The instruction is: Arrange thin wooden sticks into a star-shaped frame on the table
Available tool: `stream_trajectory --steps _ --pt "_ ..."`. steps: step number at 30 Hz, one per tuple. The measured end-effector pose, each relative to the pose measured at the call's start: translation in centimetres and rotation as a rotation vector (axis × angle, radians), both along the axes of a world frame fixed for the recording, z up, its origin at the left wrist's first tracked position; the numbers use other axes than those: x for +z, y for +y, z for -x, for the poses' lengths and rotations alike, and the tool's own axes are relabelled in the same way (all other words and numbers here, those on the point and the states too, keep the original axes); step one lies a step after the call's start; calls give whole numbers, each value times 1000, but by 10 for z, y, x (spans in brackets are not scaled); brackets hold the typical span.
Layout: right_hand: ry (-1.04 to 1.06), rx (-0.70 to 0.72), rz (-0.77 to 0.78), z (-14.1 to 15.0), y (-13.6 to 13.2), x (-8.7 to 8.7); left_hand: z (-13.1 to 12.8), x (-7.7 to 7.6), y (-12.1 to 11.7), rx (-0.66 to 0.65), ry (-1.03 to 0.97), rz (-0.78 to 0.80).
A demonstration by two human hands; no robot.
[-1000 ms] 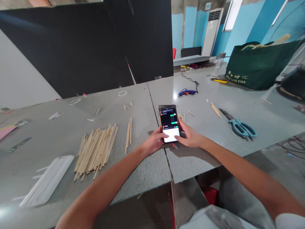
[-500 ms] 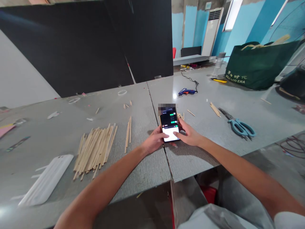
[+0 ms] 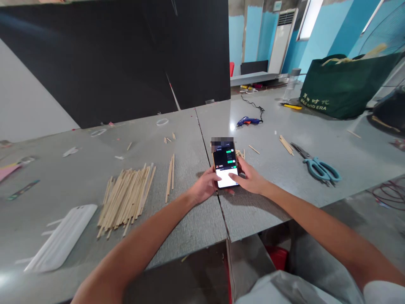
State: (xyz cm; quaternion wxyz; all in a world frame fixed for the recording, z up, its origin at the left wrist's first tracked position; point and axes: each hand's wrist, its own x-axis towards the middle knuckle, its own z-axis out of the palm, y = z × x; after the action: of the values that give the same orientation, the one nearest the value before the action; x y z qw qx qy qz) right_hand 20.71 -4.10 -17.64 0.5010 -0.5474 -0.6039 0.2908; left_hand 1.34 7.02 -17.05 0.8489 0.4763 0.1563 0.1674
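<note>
To the right of the stick pile, the left hand and right hand clasp the phone by its sides; likely light, stiff, slick and fragile, it suits that edge hold.

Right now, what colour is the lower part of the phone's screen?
White; the lower screen of the phone shows best in the head view.

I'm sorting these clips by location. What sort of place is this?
Probably a craft workspace: a blue glue gun, blue-handled scissors and a pile of wooden sticks lie on the grey tabletop.
</note>
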Motion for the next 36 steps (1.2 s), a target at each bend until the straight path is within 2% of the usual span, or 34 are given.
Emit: stream_trajectory --steps 4,9,17,24,36 --pt "14 100 -36 -5 -4 4 -1 -1 2 17 -10 45" --pt "106 143 -13 -4 -6 9 -3 -3 2 33 -10 41" --pt "185 150 -5 -5 -4 4 -2 -2 2 21 7 32" --pt "166 143 8 -4 -5 8 -4 2 -2 25 38 -6" --pt "129 105 -13 -5 -3 6 -1 2 1 27 0 28"
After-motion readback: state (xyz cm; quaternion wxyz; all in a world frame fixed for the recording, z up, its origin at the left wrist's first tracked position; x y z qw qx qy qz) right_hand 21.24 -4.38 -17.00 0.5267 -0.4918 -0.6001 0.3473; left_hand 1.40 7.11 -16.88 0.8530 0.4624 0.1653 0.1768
